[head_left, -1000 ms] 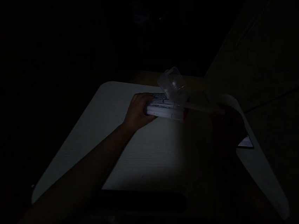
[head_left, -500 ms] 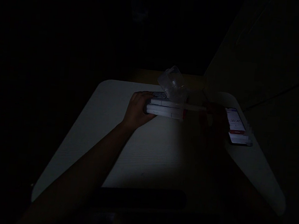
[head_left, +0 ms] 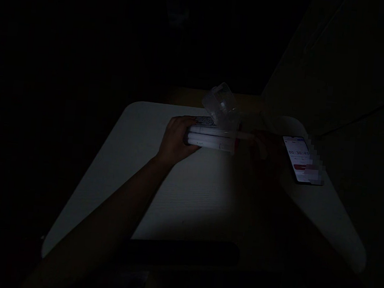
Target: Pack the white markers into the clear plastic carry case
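Note:
My left hand is closed around the left end of a clear plastic case, which lies on its side on the table. Inside it are several white marker-like sticks lying lengthwise. The case's transparent lid stands open at the back right. Deep in shadow, my right hand is to the right of the case. Its fingers are closed on a slim whitish marker, whose left part reaches into the case's open right end. Darkness hides most of the right-hand fingers.
A lit phone showing a running timer lies right of my right hand. The pale table has rounded corners, and a dark bar runs along its near edge. A wall rises at the right. Everything around is very dark.
My right hand has shifted slightly left toward the case, and the marker in it sits a little farther in. More of the phone shows. My left hand holds still.

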A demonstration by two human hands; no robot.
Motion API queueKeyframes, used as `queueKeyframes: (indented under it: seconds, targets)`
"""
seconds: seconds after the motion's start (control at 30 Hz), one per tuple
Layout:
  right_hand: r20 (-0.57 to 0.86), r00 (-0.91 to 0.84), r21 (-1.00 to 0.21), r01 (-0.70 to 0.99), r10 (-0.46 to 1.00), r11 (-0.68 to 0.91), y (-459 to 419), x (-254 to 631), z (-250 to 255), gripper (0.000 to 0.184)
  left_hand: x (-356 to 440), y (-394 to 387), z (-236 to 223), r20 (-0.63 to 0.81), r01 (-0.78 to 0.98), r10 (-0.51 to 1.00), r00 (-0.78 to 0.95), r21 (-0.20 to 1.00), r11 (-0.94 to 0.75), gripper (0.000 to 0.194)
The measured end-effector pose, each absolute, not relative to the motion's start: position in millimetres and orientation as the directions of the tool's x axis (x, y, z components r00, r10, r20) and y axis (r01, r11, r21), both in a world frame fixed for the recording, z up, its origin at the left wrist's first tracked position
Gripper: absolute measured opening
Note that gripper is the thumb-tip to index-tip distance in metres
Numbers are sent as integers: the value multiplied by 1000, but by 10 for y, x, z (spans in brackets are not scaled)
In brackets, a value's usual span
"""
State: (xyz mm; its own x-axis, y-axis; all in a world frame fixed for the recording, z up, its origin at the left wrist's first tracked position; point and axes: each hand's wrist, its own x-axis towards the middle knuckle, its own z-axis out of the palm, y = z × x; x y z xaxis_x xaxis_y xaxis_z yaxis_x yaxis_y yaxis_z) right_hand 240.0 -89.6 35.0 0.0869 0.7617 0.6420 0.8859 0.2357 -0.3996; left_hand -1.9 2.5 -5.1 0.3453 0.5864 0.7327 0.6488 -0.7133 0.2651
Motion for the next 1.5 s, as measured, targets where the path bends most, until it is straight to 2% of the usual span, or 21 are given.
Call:
queueKeyframes:
  seconds: [0.3, 0.57, 0.73, 0.87, 1.17, 1.3, 1.4, 1.5]
  targets:
    - [631, -6, -301, 920, 775, 252, -846, 2392, 319, 46, -17, 34, -61, 738, 655, 582, 341, 258, -711, 59]
    - [573, -125, -294, 891, 810, 346, -794, 2362, 278, 46, -25, 32, -53, 735, 655, 585, 341, 261, -709, 60]
    - [682, -215, -229, 845, 699, 484, -716, 2392, 160, 49, -25, 36, -60, 759, 633, 550, 348, 242, -735, 61]
    - [679, -255, -206, 834, 688, 512, -709, 2390, 141, 53, -19, 29, -64, 756, 654, 565, 330, 249, -715, 62]
    - [552, -243, -142, 915, 798, 377, -741, 2361, 221, 55, -23, 46, -82, 770, 656, 550, 323, 237, -717, 63]
    - [446, -22, -162, 981, 895, 104, -714, 2527, 243, 59, -19, 55, -91, 788, 651, 532, 308, 234, -723, 63]
    - [307, 134, -92, 990, 942, -111, -683, 2651, 233, 64, -19, 59, -90, 792, 639, 525, 310, 236, -732, 64]
    - [197, 237, -39, 972, 951, -234, -655, 2701, 192, 68, -21, 54, -82, 795, 621, 514, 321, 234, -748, 64]
